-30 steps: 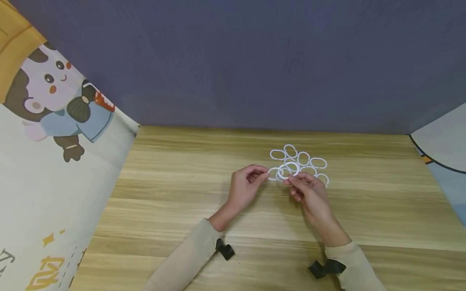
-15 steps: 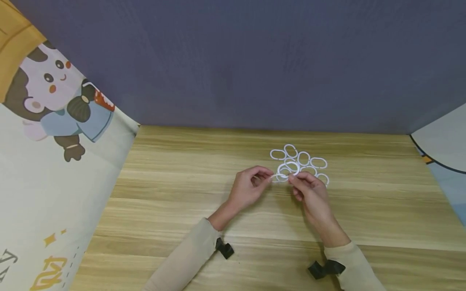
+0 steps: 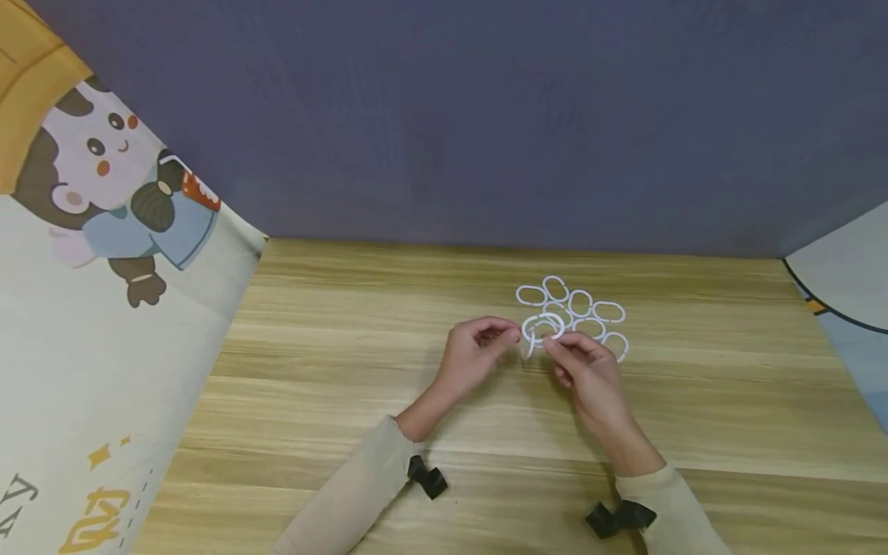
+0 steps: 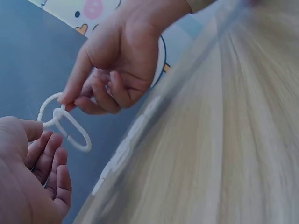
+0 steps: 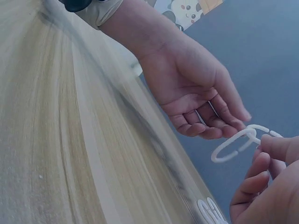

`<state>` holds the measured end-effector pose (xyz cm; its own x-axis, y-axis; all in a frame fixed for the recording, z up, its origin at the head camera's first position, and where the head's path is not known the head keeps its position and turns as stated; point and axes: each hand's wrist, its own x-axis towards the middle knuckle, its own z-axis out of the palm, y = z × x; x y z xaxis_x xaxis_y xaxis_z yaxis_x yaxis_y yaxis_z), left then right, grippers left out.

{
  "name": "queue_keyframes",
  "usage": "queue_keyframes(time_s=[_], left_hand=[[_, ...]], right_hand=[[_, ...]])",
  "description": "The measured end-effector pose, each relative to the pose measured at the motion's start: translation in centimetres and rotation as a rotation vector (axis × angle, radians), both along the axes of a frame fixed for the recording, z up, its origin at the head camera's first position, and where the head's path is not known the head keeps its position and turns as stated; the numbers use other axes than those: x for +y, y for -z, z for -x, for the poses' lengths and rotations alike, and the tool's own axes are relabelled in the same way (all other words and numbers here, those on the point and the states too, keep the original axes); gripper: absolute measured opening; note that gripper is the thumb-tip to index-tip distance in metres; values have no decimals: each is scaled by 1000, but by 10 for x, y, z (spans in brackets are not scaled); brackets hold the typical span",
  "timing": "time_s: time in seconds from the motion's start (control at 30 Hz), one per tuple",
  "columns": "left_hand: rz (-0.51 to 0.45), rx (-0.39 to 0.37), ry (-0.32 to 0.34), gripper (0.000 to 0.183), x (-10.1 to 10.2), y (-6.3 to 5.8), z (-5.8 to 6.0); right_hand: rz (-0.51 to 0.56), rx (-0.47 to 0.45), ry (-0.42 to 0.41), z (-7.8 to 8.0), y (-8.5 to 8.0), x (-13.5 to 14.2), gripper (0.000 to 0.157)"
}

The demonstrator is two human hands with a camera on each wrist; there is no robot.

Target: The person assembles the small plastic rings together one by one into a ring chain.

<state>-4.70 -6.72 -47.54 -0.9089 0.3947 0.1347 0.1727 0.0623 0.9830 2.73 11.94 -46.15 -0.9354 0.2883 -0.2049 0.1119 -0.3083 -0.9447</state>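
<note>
Right hand (image 3: 593,374): thumb and forefinger pinch the held ring (image 4: 44,105), a white split oval, by one edge. Gripping at the edge leaves most of the loop and its gap uncovered, presumably so that both stay in sight and within reach.

Left hand (image 3: 468,354): fingers loosely bent, holding nothing visible; thumb extended, tip beside the linked pair. Whether it touches the plastic cannot be told. Its placing suggests a hand kept near to steady or take a loop.

Hanging ring (image 5: 229,140): white, of like oval form, threaded through the held one and dangling tilted from it. Its support appears to be that link alone. Both are raised above the table, likely to give the pair room to swing.

Loose rings (image 3: 570,305): white ovals, at least seven, lying flat in a cluster beyond the hands, some touching. The spot seems chosen for easy reach.

Table (image 3: 347,331): wood-grained; it bears the cluster.

Sleeves (image 3: 350,493): pale, one per forearm, with a black fitting (image 3: 428,478) at each wrist.

Dark panel (image 3: 451,139): behind the table. Printed panel (image 3: 104,324): at left, with a cartoon figure.
</note>
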Motion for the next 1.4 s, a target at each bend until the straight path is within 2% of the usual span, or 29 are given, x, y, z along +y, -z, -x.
queue_keyframes(time_s=[0.13, 0.37, 0.5, 0.77, 0.93, 1.03, 1.27, 1.33, 1.4], left_hand=[[-21, -57, 12, 19, -3, -3, -3], [-24, -92, 8, 17, -8, -8, -9], [-15, -91, -26, 17, -13, -9, -7], [-1, -59, -67, 16, -24, -16, 1], [-4, -53, -84, 14, -30, -20, 4], [-10, -55, -89, 13, -32, -21, 5], [-25, -61, -83, 14, -34, -22, 4], [-29, -64, -81, 15, -35, -22, 4], [-32, -66, -81, 15, -36, -22, 3]], right_hand=[[0, 0, 4, -4, 1, -5, 34], [-26, 1, -37, -12, 3, -12, 28], [-51, -8, -58, -13, 7, -13, 24], [-126, -61, -20, -13, 17, -12, 8], [-227, -70, 3, -13, 26, -13, 19], [-311, -46, 21, -13, 33, -12, 23], [-385, 20, 21, -15, 47, -11, 18], [-447, 46, 10, -15, 50, -11, 17], [-560, 73, 13, -14, 54, -10, 14]])
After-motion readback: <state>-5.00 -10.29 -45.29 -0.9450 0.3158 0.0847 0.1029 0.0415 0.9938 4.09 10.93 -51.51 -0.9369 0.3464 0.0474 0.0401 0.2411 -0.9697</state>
